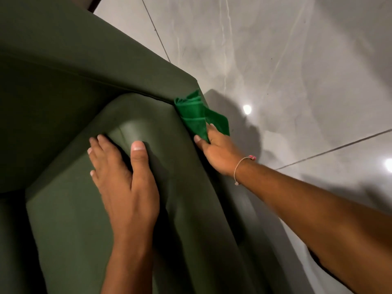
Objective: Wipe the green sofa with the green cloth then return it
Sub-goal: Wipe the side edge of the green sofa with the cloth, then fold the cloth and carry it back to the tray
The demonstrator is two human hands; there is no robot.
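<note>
The dark green sofa [63, 85] fills the left half of the view, its padded armrest running from the bottom towards the middle. My left hand [125, 179] lies flat on top of the armrest, fingers spread, holding nothing. My right hand [218, 151] presses the bright green cloth [197, 115] against the outer side of the armrest, near the corner where it meets the sofa back. The cloth is bunched and folded, with one flap hanging free to the right. A thin string bracelet circles my right wrist.
Glossy grey marble-look floor tiles [297, 60] cover the right half, with grout lines and bright light reflections. Shadows of my arm fall on the floor beside the sofa. A dark wooden strip [94, 3] shows at the top left.
</note>
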